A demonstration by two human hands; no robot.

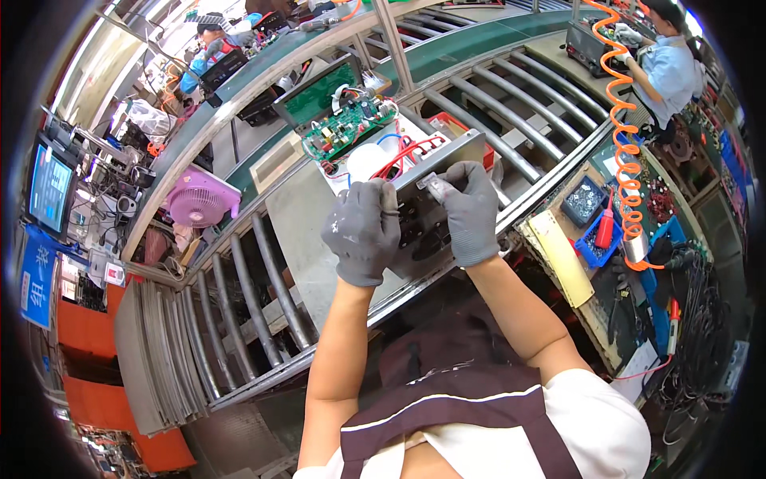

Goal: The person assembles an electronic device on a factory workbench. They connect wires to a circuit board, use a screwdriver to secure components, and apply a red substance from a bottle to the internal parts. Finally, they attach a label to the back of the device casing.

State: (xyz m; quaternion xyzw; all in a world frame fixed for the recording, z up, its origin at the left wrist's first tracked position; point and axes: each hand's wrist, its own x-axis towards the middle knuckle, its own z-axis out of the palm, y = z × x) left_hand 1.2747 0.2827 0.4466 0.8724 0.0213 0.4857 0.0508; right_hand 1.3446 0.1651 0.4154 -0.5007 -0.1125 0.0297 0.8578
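Note:
In front of me stands an opened electronic unit with a green circuit board (351, 132) and red wires (404, 156). Its upright metal panel (455, 156) faces me, with a dark front side. My left hand (361, 231), in a grey glove, is closed at the panel's left end; its curled fingers hide what they hold. With my gloved right hand (472, 214) I pinch a small silvery metal piece (435, 187) against the panel's face. A round white part (367, 162) sits inside the unit, behind my left hand.
The unit rests on a grey board (307, 231) over a roller conveyor (259, 291). At right are a red-handled screwdriver (606, 227), a blue bin of screws (592, 243) and a hanging orange coiled hose (628, 160). A pink fan (199, 199) stands left. Co-workers sit farther off.

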